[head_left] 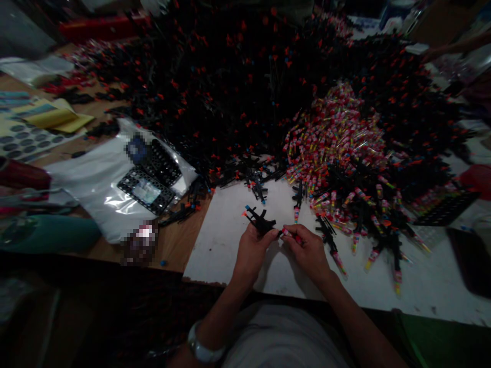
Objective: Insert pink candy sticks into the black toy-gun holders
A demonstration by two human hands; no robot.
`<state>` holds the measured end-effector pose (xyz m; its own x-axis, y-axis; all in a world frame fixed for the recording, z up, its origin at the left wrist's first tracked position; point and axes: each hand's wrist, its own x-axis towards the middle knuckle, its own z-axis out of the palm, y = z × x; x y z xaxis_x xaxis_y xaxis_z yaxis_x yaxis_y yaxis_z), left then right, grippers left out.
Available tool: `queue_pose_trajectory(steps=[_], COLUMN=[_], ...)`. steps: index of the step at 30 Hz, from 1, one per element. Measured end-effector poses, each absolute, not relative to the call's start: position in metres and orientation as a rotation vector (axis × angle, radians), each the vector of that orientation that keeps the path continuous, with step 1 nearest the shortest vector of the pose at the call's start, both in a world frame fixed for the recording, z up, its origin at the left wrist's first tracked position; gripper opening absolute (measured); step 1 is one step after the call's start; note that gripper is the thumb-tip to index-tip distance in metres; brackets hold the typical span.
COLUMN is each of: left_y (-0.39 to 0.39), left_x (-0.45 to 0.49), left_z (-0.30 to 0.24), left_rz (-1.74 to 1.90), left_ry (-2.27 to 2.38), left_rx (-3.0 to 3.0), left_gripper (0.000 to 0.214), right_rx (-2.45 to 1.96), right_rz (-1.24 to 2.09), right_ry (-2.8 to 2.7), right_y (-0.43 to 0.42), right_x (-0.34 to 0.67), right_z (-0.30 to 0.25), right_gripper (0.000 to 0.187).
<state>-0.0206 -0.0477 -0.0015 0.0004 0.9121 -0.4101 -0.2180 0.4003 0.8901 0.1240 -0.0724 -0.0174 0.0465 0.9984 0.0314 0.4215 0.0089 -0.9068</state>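
My left hand (251,250) is closed on a small black toy gun (262,221) with an orange and blue tip, held above a white board (215,240). Close against the gun's rear end, my right hand (309,250) pinches a small pink candy tube (287,232); whether the two parts are joined I cannot tell. Just beyond my hands lies a toy gun (297,194) with a candy tube at its end. Another such gun with a tube (328,237) rests to the right of my right hand.
A huge heap of black toy guns (215,92) covers the back. Wrapped candy tubes (337,133) are piled at right, near a dark phone (470,260). On the left are a white plastic bag (92,179), a teal bottle (49,232) and a yellow paper (57,118).
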Motion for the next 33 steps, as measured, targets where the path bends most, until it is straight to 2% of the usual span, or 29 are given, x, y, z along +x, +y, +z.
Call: queue_pose_trajectory(steps=[12,15,22,33], left_y=[-0.049,-0.050,-0.053,-0.053], left_x=[-0.013,-0.013,-0.012,-0.011], left_z=[-0.002,-0.003,-0.008,0.000], left_rz=[1.083,1.096,1.081,1.131], left_ry=[1.194,1.212,1.310,1.288], left_rx=[0.615,0.641,0.676,0.642], left_gripper=[0.033,0.032,0.033,0.030], right_rx=[-1.610,-1.599,-1.449,-1.579], right_rz=[1.144,1.104,0.766,0.927], right_ry=[-1.304,-1.360,-1.653,-1.505], right_y=[-0.073,-0.074,-0.077,-0.072], right_x=[0.123,0.124,0.127,0.125], right_z=[-0.013,-0.014,-0.023,-0.015], right_gripper=[0.020,0.019,0.020,0.019])
